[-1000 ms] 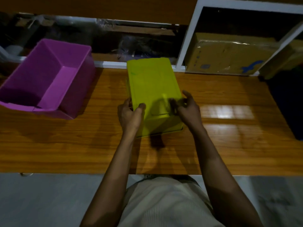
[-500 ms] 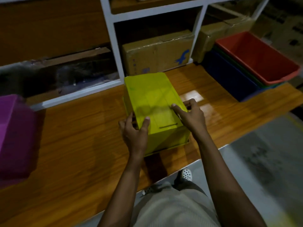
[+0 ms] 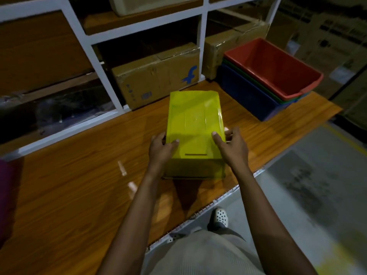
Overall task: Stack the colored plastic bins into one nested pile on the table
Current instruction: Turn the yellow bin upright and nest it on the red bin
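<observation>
A yellow-green bin [image 3: 195, 124] is turned upside down, its flat bottom facing up, above the wooden table [image 3: 79, 175]. My left hand [image 3: 161, 147] grips its near left side and my right hand [image 3: 233, 147] grips its near right side. At the table's far right stands a nested pile: a red bin [image 3: 278, 66] on top, a green bin [image 3: 258, 84] under it and a blue bin [image 3: 248, 94] at the bottom. A sliver of the purple bin [image 3: 4, 195] shows at the left edge.
Cardboard boxes [image 3: 158, 74] sit behind the table in a white-framed shelf [image 3: 95, 42]. The table's front edge runs diagonally near my legs, with grey floor [image 3: 307, 195] to the right.
The view has swung right: the purple bin has slid almost out of sight and the red, green and blue pile has come into view. Both hands still hold the yellow-green bin, carried rightwards.
</observation>
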Demonstrator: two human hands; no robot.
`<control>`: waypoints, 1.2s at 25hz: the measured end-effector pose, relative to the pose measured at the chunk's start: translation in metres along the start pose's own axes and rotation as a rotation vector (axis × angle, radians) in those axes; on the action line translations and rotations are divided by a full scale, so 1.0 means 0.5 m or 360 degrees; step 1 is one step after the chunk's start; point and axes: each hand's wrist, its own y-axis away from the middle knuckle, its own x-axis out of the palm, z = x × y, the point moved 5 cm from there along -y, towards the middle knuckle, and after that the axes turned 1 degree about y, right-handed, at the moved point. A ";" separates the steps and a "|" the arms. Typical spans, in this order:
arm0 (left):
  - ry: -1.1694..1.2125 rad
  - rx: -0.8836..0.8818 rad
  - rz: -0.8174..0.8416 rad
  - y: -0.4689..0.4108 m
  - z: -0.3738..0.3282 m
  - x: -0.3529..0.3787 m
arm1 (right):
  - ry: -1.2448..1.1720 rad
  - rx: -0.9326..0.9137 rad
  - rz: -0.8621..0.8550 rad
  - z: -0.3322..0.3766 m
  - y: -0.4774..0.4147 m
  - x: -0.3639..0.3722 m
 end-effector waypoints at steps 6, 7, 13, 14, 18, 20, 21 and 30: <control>-0.0240 0.0094 -0.0443 -0.048 -0.109 -0.070 | 0.0091 -0.0169 -0.0178 0.012 -0.065 -0.027; -0.0257 0.0039 -0.0699 -0.032 -0.107 -0.076 | 0.0084 -0.0250 -0.0237 0.024 -0.085 -0.032; 0.0106 -0.0401 -0.0499 0.002 0.023 0.016 | 0.0253 -0.0182 -0.0009 0.041 -0.238 -0.034; 0.0115 -0.0381 -0.0475 -0.015 0.035 0.020 | 0.0199 -0.0130 0.0159 0.045 -0.256 -0.022; 0.0089 -0.0278 -0.0486 -0.044 0.019 0.009 | 0.0177 -0.0105 0.0237 0.047 -0.269 -0.003; 0.0169 -0.0192 -0.0493 -0.032 -0.014 -0.005 | 0.0115 -0.0155 0.0108 0.040 -0.255 -0.018; 0.0223 -0.0122 -0.0503 -0.023 -0.036 -0.014 | 0.0049 -0.0170 0.0054 0.036 -0.247 -0.028; 0.0264 0.0573 -0.0451 -0.058 -0.222 -0.115 | -0.0500 0.0291 0.0217 0.004 -0.208 -0.022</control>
